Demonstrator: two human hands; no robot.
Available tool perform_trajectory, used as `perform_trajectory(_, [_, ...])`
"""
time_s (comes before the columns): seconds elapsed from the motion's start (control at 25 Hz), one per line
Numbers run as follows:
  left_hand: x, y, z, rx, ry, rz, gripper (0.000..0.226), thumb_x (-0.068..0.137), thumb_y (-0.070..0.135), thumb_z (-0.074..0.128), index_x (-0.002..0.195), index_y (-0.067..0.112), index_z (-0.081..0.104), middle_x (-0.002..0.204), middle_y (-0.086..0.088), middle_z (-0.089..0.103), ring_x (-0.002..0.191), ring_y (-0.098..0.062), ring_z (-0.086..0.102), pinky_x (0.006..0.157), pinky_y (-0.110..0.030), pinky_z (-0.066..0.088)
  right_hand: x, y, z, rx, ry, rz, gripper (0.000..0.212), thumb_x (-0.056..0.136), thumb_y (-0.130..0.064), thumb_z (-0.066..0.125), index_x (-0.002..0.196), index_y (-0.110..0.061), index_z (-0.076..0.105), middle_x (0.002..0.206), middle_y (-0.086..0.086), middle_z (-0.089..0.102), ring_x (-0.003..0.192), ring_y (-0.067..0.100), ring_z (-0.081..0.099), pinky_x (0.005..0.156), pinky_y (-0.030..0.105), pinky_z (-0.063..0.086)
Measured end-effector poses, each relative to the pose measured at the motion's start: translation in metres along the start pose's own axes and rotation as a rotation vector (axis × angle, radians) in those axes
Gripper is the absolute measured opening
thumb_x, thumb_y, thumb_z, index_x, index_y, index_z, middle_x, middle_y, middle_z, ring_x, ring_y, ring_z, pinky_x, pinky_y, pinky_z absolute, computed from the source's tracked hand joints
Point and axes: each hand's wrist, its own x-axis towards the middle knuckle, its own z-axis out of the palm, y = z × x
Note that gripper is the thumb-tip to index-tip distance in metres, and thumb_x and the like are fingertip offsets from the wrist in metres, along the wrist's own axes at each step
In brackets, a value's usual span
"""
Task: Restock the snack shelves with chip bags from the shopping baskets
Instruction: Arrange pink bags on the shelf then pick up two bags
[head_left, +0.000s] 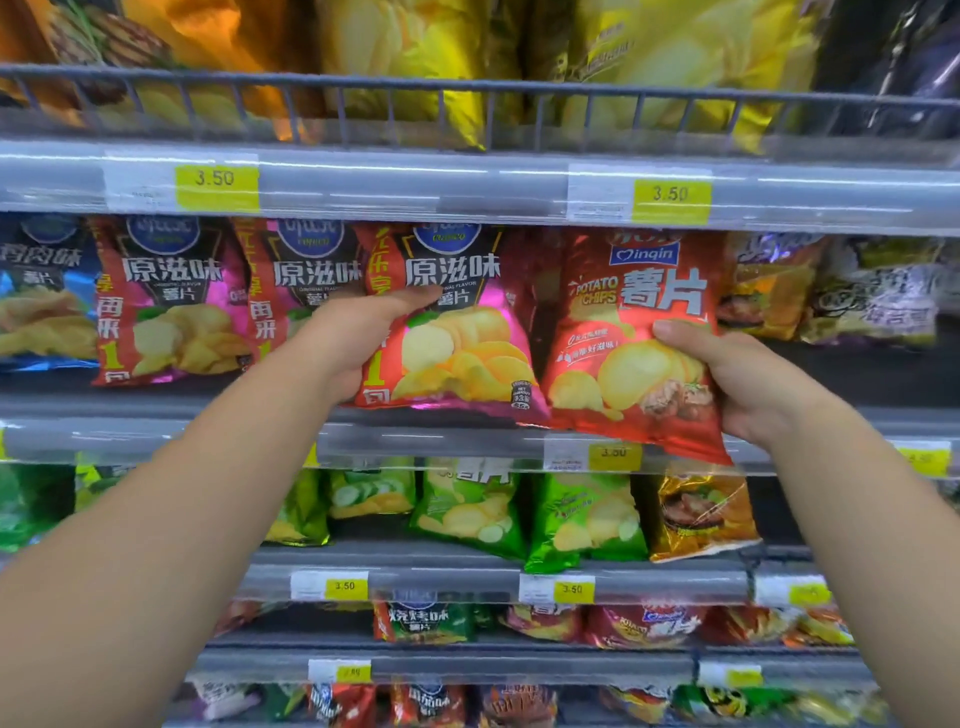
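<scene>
- Your left hand (358, 338) grips the pink bag (457, 343) by its left edge, thumb in front; stand it upright on the shelf (441, 441), label outward.
- Your right hand (753, 384) clasps the red bag (634, 364), whose bottom overhangs the shelf lip; lift it clear, then slide it back.

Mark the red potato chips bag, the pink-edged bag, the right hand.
red potato chips bag (626, 378): head view, printed chip on front.
pink-edged bag (457, 358): head view, chip picture.
right hand (753, 384): head view, middle of hand.

The top-shelf bags (415, 52) are blurred and cut off above, and the bottom-row bags (426, 701) are blurred too.
</scene>
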Motion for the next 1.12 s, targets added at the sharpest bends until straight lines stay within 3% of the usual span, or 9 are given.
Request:
perform_trajectory(0.12, [0.001, 0.002, 0.001, 0.003, 0.059, 0.019, 0.031, 0.076, 0.024, 0.082, 0.102, 0.014, 0.068, 0.077, -0.006, 0.076, 0.067, -0.025, 0.074, 0.059, -0.040, 0.061, 0.001, 0.000, -0.006, 0.013, -0.004, 0.000, 0.039, 0.067, -0.025, 0.073, 0.103, -0.012, 0.065, 0.089, 0.010, 0.076, 0.077, 0.023, 0.074, 0.056, 0.034, 0.059])
perform_trajectory(0.28, [0.011, -0.004, 0.007, 0.079, 0.151, 0.141, 0.053, 0.069, 0.027, 0.086, 0.116, 0.017, 0.064, 0.097, -0.004, 0.075, 0.083, -0.024, 0.073, 0.078, -0.042, 0.060, 0.003, -0.001, -0.014, -0.013, -0.007, 0.009, 0.043, 0.065, -0.027, 0.073, 0.104, -0.013, 0.065, 0.087, 0.010, 0.076, 0.074, 0.023, 0.074, 0.054, 0.035, 0.059])
perform_trajectory(0.44, [0.022, -0.018, 0.023, 0.160, 0.092, 0.219, 0.051, 0.072, 0.023, 0.085, 0.117, 0.020, 0.062, 0.102, 0.002, 0.073, 0.093, -0.019, 0.070, 0.088, -0.038, 0.056, 0.005, -0.001, -0.012, -0.017, -0.017, 0.010, 0.042, 0.065, -0.028, 0.072, 0.104, -0.014, 0.065, 0.086, 0.009, 0.076, 0.072, 0.022, 0.074, 0.053, 0.035, 0.060])
perform_trajectory(0.56, [0.026, -0.027, 0.028, 0.273, 0.063, 0.259, 0.064, 0.072, 0.021, 0.085, 0.127, 0.020, 0.053, 0.100, 0.009, 0.069, 0.092, -0.012, 0.067, 0.081, -0.026, 0.055, 0.005, 0.000, -0.013, -0.032, -0.016, 0.008, 0.058, 0.054, -0.033, 0.079, 0.106, -0.010, 0.065, 0.082, 0.010, 0.076, 0.068, 0.023, 0.074, 0.050, 0.034, 0.058])
perform_trajectory(0.68, [0.023, -0.037, 0.017, 0.455, -0.071, 0.271, 0.084, 0.069, 0.019, 0.087, 0.135, 0.026, 0.036, 0.105, 0.013, 0.063, 0.094, -0.004, 0.063, 0.083, -0.021, 0.053, 0.005, 0.000, -0.011, -0.045, -0.026, -0.005, 0.085, 0.032, -0.040, 0.093, 0.107, -0.010, 0.065, 0.083, 0.010, 0.076, 0.068, 0.023, 0.074, 0.048, 0.033, 0.057])
perform_trajectory(0.76, [0.020, -0.039, 0.011, 0.533, -0.108, 0.264, 0.087, 0.069, 0.019, 0.087, 0.136, 0.031, 0.032, 0.103, 0.016, 0.060, 0.091, 0.000, 0.060, 0.071, -0.009, 0.049, 0.006, 0.001, -0.011, -0.061, -0.015, 0.002, 0.095, 0.021, -0.043, 0.095, 0.105, -0.011, 0.066, 0.085, 0.011, 0.076, 0.069, 0.024, 0.074, 0.048, 0.033, 0.057])
perform_trajectory(0.84, [0.024, -0.038, 0.011, 0.517, -0.081, 0.274, 0.081, 0.070, 0.016, 0.086, 0.132, 0.029, 0.036, 0.101, 0.014, 0.060, 0.092, -0.005, 0.062, 0.067, -0.009, 0.049, 0.006, 0.000, -0.009, -0.048, -0.017, 0.008, 0.079, 0.039, -0.039, 0.091, 0.108, -0.011, 0.065, 0.085, 0.010, 0.076, 0.069, 0.024, 0.074, 0.048, 0.034, 0.057])
perform_trajectory(1.0, [0.044, -0.035, 0.017, 0.505, -0.007, 0.248, 0.082, 0.069, 0.014, 0.086, 0.136, 0.021, 0.041, 0.112, 0.006, 0.060, 0.106, -0.018, 0.059, 0.090, -0.033, 0.051, 0.010, -0.003, -0.007, -0.012, 0.019, -0.004, 0.045, 0.061, -0.029, 0.079, 0.101, -0.014, 0.065, 0.081, 0.007, 0.076, 0.065, 0.021, 0.073, 0.046, 0.034, 0.057])
perform_trajectory(1.12, [0.059, -0.035, 0.017, 0.509, 0.016, 0.209, 0.078, 0.072, 0.014, 0.084, 0.137, 0.019, 0.042, 0.111, 0.006, 0.058, 0.101, -0.016, 0.057, 0.083, -0.028, 0.045, 0.011, -0.004, -0.006, 0.007, 0.026, -0.005, 0.028, 0.072, -0.022, 0.067, 0.098, -0.014, 0.064, 0.073, 0.005, 0.075, 0.060, 0.019, 0.072, 0.044, 0.032, 0.056])
